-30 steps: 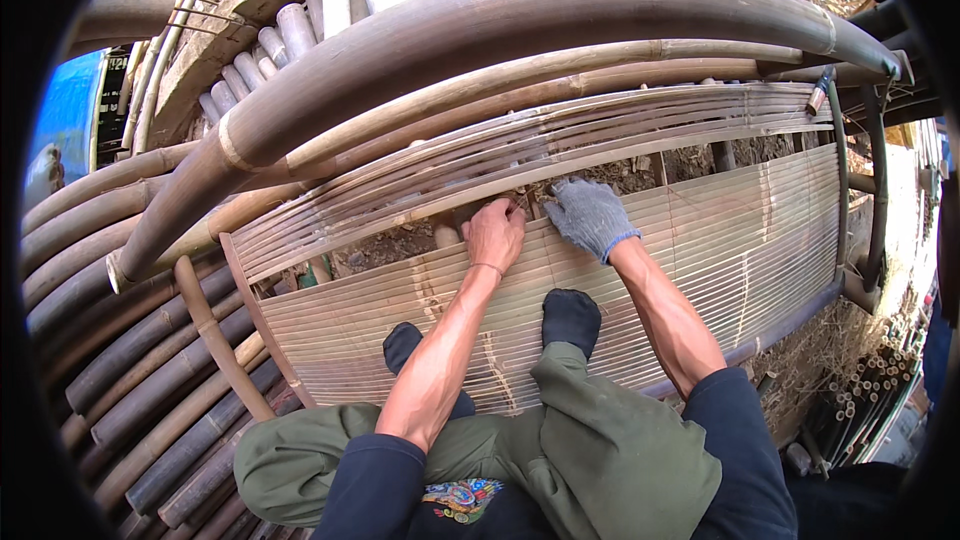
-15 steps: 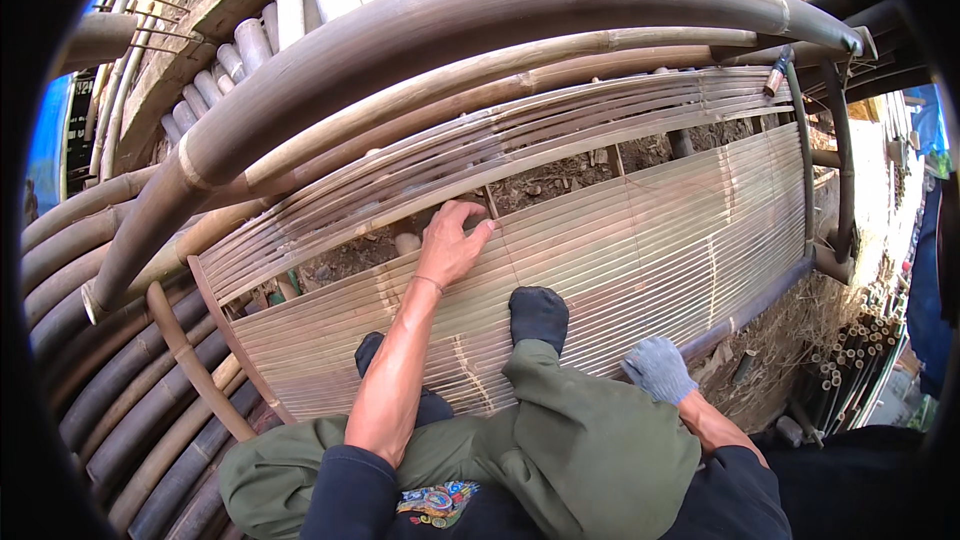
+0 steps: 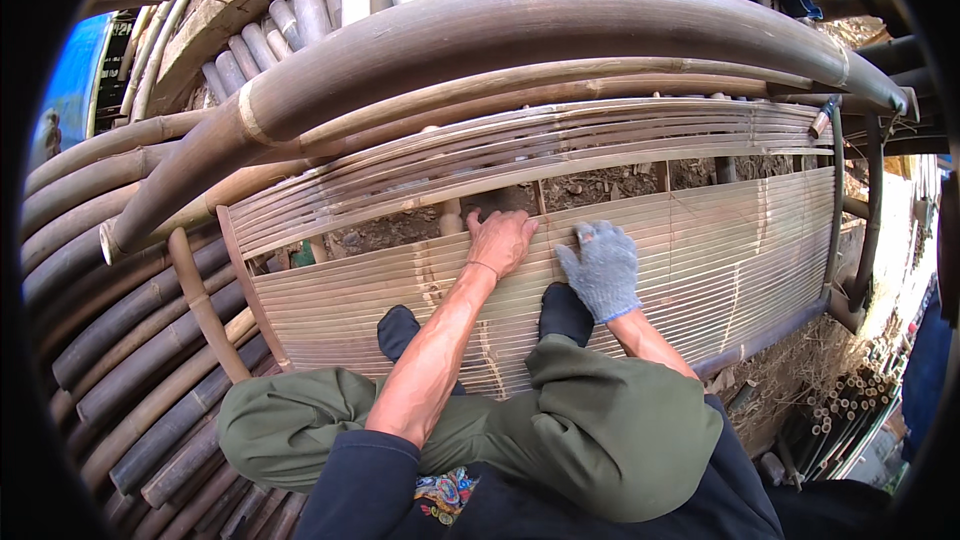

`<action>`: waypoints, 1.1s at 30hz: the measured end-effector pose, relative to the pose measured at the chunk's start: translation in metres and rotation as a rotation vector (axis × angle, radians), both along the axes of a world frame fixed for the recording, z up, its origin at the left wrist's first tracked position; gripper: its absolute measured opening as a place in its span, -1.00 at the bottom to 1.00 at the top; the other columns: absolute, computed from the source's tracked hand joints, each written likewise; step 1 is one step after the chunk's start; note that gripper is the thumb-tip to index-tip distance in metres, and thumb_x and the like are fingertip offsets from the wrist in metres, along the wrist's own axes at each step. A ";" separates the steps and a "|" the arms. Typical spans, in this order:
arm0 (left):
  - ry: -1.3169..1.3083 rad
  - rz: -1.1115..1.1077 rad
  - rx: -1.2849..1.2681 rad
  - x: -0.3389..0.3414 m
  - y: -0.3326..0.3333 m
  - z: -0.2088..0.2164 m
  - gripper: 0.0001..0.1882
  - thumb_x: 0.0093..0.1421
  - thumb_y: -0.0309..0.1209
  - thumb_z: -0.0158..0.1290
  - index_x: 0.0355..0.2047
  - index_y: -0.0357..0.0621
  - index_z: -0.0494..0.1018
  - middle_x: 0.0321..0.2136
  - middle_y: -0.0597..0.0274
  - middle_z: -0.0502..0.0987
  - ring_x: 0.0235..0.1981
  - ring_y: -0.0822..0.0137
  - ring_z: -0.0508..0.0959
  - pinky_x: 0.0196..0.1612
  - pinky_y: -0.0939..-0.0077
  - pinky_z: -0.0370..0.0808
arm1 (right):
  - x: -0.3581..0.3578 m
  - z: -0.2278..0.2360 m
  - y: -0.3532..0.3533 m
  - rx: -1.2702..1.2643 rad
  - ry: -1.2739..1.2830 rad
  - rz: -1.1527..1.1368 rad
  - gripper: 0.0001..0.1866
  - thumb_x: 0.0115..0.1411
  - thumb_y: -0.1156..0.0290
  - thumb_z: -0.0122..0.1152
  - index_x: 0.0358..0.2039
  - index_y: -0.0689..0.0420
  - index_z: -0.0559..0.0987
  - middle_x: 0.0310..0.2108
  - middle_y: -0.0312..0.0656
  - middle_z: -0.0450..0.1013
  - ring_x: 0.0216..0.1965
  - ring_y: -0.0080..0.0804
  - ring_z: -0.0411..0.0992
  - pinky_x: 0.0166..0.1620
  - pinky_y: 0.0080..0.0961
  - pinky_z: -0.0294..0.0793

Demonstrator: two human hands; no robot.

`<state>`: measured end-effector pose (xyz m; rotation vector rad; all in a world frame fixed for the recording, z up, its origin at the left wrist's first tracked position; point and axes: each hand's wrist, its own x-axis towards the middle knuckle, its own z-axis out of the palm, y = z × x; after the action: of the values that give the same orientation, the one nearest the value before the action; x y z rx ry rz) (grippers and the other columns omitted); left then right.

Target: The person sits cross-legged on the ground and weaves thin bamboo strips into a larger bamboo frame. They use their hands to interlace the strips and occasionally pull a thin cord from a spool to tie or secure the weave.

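A long panel of thin pale bamboo slats [image 3: 690, 250] lies across a bamboo frame beneath me, the slats side by side with fine cords crossing them. At the panel's far edge, beside a gap, is my bare left hand [image 3: 500, 243]. Its fingers are curled down over that edge; whatever they grip is hidden. My right hand [image 3: 603, 270], in a grey knitted glove, rests palm down over the slats just right of it, fingers stretched and thumb apart. Beyond the gap run several loose, spaced slats [image 3: 400, 202]. My dark-socked feet [image 3: 566, 314] stand on the panel.
A thick curved bamboo pole [image 3: 560, 20] spans the far side. Stacked dark poles [image 3: 150, 380] fill the left, and more cut poles [image 3: 310, 8] lie behind. A small tool [image 3: 824, 118] sits at the far right corner. Bundled thin bamboo [image 3: 850, 400] lies at right.
My gloved right hand has come from the panel's near edge up and left onto the slats beside my left hand. My left hand has turned palm down, fingers curled over the edge. The view has shifted.
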<state>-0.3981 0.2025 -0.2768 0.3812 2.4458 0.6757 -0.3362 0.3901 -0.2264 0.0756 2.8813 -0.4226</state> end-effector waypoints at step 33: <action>-0.478 -0.027 -0.129 -0.033 0.009 0.015 -0.53 0.35 -0.04 -0.33 -0.10 0.09 0.55 -0.03 0.11 0.57 0.06 -0.10 0.47 0.04 -0.32 0.12 | -0.008 0.038 -0.029 -0.482 -0.049 0.614 -0.87 0.12 0.39 0.08 -0.32 0.12 0.46 -0.51 -0.06 0.39 -0.44 0.01 0.40 -0.40 -0.13 0.35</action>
<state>-0.4311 0.2119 -0.2621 0.1753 2.0108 0.5222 -0.3446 0.3610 -0.1887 -0.8304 2.4879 -0.9314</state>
